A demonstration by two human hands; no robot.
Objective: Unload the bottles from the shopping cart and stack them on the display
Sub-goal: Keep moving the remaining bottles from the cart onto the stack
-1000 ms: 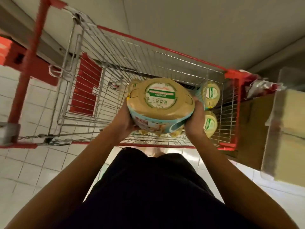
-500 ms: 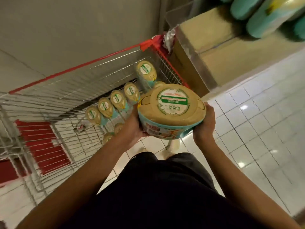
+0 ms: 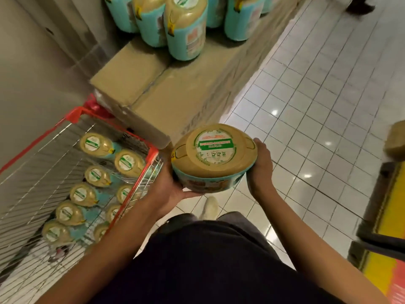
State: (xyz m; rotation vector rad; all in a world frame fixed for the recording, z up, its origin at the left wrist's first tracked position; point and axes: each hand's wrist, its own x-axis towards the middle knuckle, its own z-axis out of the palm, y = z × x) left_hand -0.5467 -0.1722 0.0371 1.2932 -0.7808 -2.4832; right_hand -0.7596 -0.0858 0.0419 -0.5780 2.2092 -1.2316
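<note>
White glossy tiles make up the shop floor, with a plain wall on the left. Nearest, past the dark clothing, both forearms reach forward and carry one large bottle above the tiles, just right of the cart. The left grip cups its lower side, fingers curled under the teal wrap. The right grip clasps the opposite side. The bottle is upright with its labelled cap facing the camera, so its long axis runs roughly from floor to head. A pale shoe shows beneath it.

Just left, the cart holds many other bottles standing in rows, caps up. Beyond the cart's red corner sits a block of cardboard boxes. On its far part stand the stacked bottles of the display, upright in teal wraps.

The display lies ahead and a little to the left of the held bottle, with bare box top in between. The left grip is on the side nearer to it. By my reading, this is the carry from cart to display. Setting down likely needs a forward reach that keeps the bottle upright and lands it beside the nearest standing one.
</note>
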